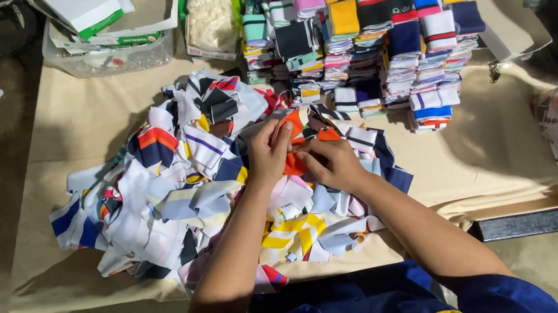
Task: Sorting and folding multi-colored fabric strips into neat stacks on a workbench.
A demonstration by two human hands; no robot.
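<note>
Both bare forearms reached from dark blue sleeves, the left hand (268, 152) and right hand (330, 163) pinching a small orange knitted fabric piece (296, 152) atop the loose heap of striped collar strips (170, 191), which looked ready to slide off the tan-covered table (499, 148) if nudged.

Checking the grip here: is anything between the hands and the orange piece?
Nothing visible. The left hand and right hand both touch the orange piece directly, on top of the loose pile.
</note>
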